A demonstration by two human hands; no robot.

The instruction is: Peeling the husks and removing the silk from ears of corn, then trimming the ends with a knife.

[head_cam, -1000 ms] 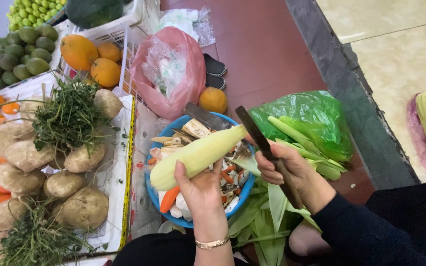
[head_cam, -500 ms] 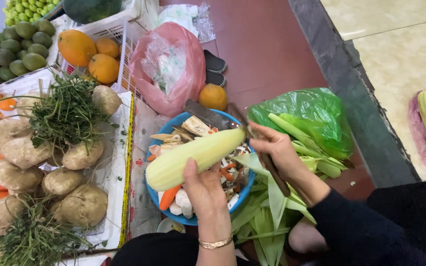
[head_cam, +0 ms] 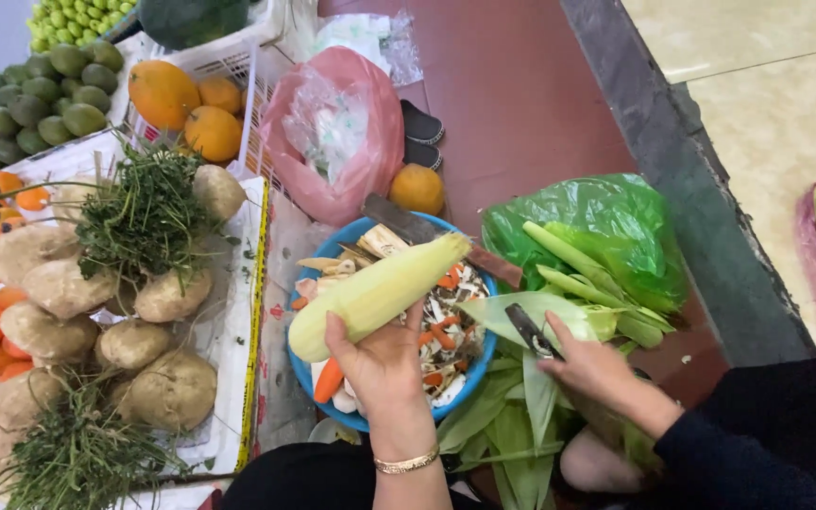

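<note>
**Two hands, one ear of corn over the bowl**

The left hand (head_cam: 384, 364) is closed around a husked corn cob (head_cam: 375, 295), held above the blue bowl (head_cam: 306, 368) of vegetable scraps. The cob's long axis slants up and away to the right. The right hand (head_cam: 597, 368), just to the right, grips a dark knife (head_cam: 528, 331) among green husks (head_cam: 521, 425), blade pointing towards the cob's far tip.
</note>
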